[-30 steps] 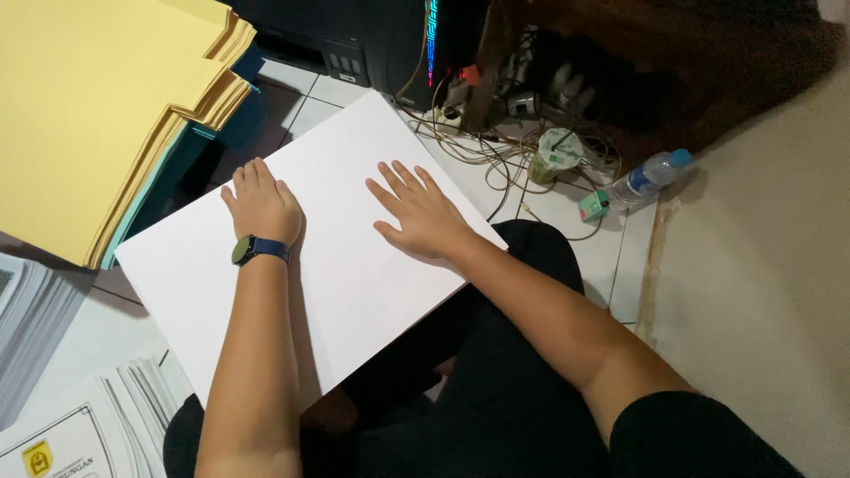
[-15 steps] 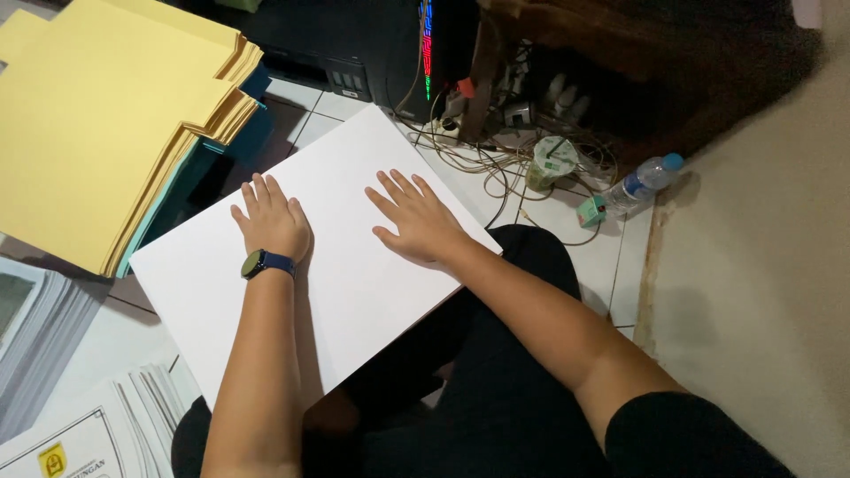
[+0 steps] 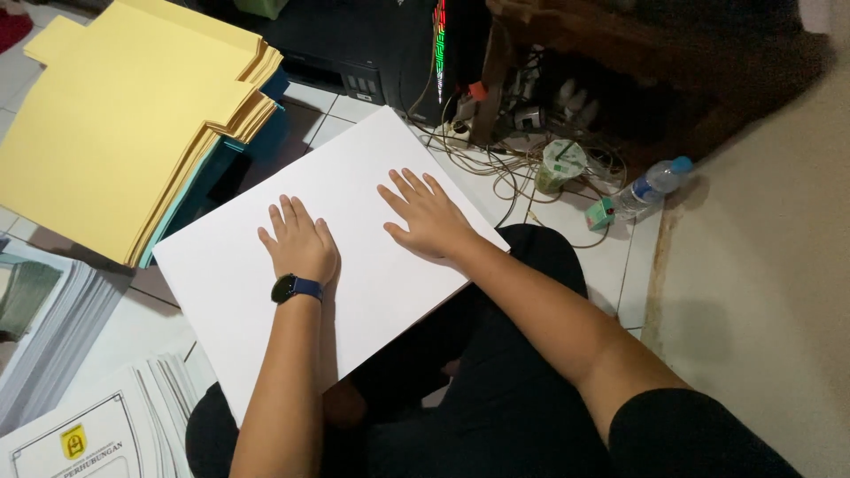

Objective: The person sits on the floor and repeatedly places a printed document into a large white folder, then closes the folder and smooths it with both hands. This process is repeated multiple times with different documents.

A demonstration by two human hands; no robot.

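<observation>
Left hand point(image 3: 299, 246) and right hand point(image 3: 431, 215) spread flat, palms pressing the white sheet point(image 3: 354, 265) steady across the lap, beside yellow folders point(image 3: 115, 115).

Tiled floor point(image 3: 611, 265): yellow folders point(image 3: 115, 115), paper stacks point(image 3: 53, 327), bottle point(image 3: 651, 184).

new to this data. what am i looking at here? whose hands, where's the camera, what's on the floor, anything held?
There is no machine: a person sits on a tiled floor, and one camera on their head looks down at their own two hands.

Both hands lie flat, palms down, on a large white sheet that rests across their lap and the floor. The left hand wears a dark wristwatch; the right hand is bare. Neither grips anything.

Around them: a stack of yellow folders on the left, piles of printed papers lower left, a black device with tangled cables at the top, and a plastic bottle at the right.
</observation>
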